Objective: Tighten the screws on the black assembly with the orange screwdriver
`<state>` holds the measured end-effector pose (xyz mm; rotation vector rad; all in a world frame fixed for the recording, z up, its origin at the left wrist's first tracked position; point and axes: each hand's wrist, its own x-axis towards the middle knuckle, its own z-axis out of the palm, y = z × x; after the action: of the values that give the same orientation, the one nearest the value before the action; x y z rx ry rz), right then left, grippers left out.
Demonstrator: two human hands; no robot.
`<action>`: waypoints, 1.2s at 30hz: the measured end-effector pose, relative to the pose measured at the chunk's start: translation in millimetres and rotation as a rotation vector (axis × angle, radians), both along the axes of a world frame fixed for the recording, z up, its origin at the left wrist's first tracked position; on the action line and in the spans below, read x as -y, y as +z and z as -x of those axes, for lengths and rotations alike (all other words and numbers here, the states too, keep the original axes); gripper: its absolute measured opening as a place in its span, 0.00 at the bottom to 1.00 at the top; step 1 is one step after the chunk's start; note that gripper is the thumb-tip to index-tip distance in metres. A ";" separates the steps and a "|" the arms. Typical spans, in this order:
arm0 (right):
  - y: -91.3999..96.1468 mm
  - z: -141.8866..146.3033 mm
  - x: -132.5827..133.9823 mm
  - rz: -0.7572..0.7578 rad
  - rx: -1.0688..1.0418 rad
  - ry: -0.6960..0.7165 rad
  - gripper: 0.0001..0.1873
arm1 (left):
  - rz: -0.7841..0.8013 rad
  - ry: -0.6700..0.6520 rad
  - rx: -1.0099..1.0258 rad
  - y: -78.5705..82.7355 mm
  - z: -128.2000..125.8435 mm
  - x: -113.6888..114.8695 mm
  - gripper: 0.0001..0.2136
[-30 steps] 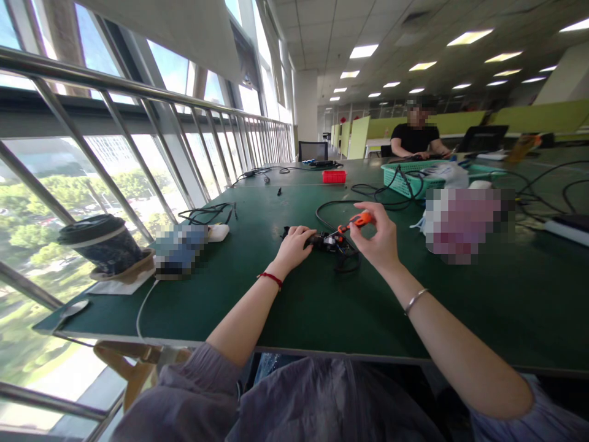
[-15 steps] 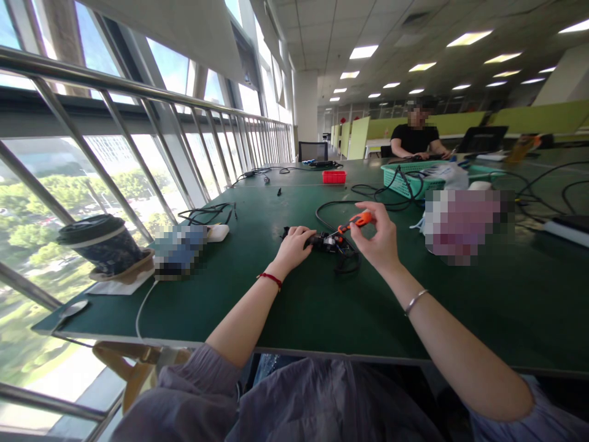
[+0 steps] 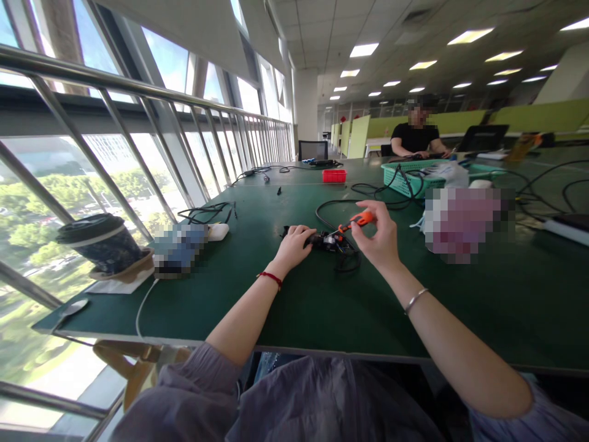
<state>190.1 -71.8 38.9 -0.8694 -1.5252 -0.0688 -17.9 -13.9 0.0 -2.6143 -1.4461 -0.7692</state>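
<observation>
My right hand (image 3: 378, 236) pinches the orange-and-black handle of a screwdriver (image 3: 356, 221), which slants down to the left. Its thin shaft reaches a small black device with exposed inner parts and wires (image 3: 329, 242) lying on the green table; whether the tip sits in a screw is too small to tell. My left hand (image 3: 296, 245) is wrapped over the left end of this device and holds it against the table. A black cable (image 3: 322, 209) loops behind the device, and more thin black wire lies curled at its right end.
To the left stand a lidded cup (image 3: 103, 245) in a cardboard holder, a blurred phone-like item (image 3: 181, 250) and a white case (image 3: 218, 232). Farther back are a red tray (image 3: 334, 177) and a green basket (image 3: 414, 181). A blurred pink item (image 3: 462, 224) sits right. Another person (image 3: 416, 135) sits across.
</observation>
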 end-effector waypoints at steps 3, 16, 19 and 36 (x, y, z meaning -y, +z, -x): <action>-1.3 0.1 -2.0 -0.033 -0.012 0.019 0.17 | 0.003 -0.001 0.005 -0.4 0.0 -0.5 0.20; -0.7 0.5 -1.2 0.003 -0.020 -0.002 0.17 | 0.011 -0.005 0.008 2.2 0.6 2.8 0.21; -1.0 0.7 -1.4 -0.008 -0.018 0.000 0.17 | 0.013 -0.004 0.010 2.7 0.7 3.2 0.21; 1.5 1.6 1.4 0.005 -0.026 0.024 0.15 | 0.026 0.003 0.002 3.9 0.4 4.1 0.21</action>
<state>188.4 -73.2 40.4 -0.8535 -1.5119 -0.0363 -18.3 -18.0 3.8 -2.6305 -1.4700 -0.7580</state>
